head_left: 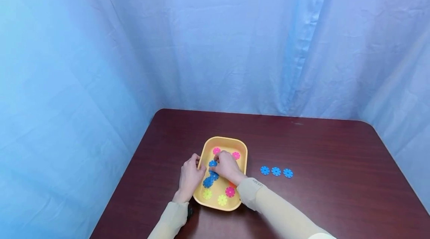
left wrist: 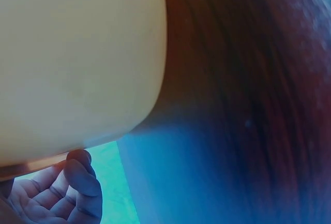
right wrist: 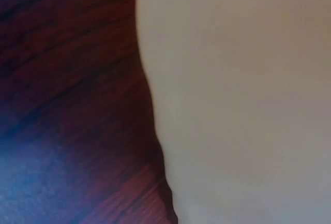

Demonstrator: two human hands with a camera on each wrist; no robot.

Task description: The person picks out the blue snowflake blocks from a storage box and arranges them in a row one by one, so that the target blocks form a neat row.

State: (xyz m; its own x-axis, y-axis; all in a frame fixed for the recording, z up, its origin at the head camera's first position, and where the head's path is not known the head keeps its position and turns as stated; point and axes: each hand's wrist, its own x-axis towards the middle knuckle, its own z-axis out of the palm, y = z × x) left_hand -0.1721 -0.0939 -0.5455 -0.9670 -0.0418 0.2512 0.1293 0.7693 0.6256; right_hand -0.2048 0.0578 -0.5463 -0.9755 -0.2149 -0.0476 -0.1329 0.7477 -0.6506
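Observation:
A yellow tray (head_left: 244,164) on the table contains notched plastic discs in several colours. At its left side my left hand (head_left: 191,175) grips the rim, thumb inside and fingers outside; curled fingers (left wrist: 83,182) also show beside the tray's pale wall in the left wrist view. My right hand (head_left: 229,166) reaches down into the tray, pinching a blue notched disc (head_left: 213,172) partly hidden by its fingers. More blue discs (head_left: 208,182) lie close by. Pink discs (head_left: 230,192) and yellow discs (head_left: 222,200) rest around them on the tray bottom.
Three blue discs (head_left: 276,171) lie in a row on the dark wooden table (head_left: 322,149), right of the tray. Blue curtains (head_left: 215,45) hang behind and beside the table. A pale surface (right wrist: 238,100) fills much of the right wrist view.

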